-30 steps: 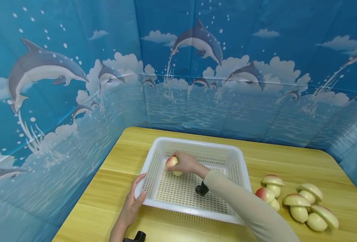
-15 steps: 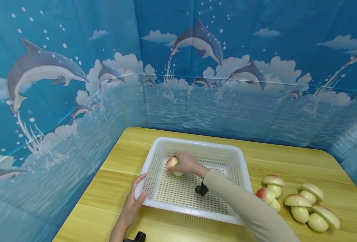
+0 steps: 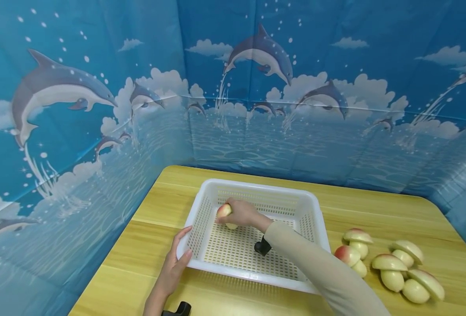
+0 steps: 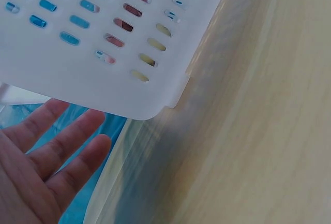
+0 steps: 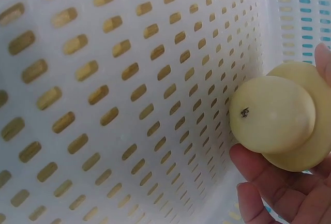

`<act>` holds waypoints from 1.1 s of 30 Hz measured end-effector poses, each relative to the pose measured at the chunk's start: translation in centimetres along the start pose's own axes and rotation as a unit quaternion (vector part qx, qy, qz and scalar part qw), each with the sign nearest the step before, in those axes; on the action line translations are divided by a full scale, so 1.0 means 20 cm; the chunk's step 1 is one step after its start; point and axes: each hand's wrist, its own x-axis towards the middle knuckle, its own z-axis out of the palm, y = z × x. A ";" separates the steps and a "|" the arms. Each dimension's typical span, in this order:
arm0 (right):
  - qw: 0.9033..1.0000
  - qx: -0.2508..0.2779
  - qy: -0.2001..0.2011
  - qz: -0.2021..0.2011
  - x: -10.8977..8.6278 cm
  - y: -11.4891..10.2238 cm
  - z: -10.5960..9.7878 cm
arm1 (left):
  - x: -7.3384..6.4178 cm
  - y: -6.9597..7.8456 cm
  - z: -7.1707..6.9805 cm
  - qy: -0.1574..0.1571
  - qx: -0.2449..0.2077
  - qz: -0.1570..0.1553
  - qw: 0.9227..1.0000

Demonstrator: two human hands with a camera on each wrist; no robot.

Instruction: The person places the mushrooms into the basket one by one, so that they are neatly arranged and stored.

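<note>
My left hand [image 3: 171,270] touches the left front corner of a white perforated plastic basket [image 3: 252,275], thumb tip and a fingertip at its rim. In the left wrist view, three fingers [image 4: 67,144] stretch nearly straight below the basket's outer wall. Inside the basket, near its left end, my right hand [image 3: 244,213] grips a mushroom [image 3: 224,211] with a red-and-cream cap. The right wrist view shows its pale rounded stem [image 5: 273,114] close to the perforated floor, with my fingers around the cap's edge. Part of the cap is hidden by the hand.
Several similar mushrooms [image 3: 391,262] lie on the wooden table [image 3: 383,210] right of the basket. A black wrist mount [image 3: 262,246] shows below the right forearm, another [image 3: 179,309] by the left wrist. A dolphin-print curtain [image 3: 264,145] stands behind the table.
Both hands, the basket and the held mushroom keep practically the same positions. The head view shifts very slightly.
</note>
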 end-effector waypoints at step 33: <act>1.000 -0.023 -0.005 -0.005 -0.04 0.02 -0.07 | 0.00 0.01 0.00 -0.009 -0.016 -0.008 1.000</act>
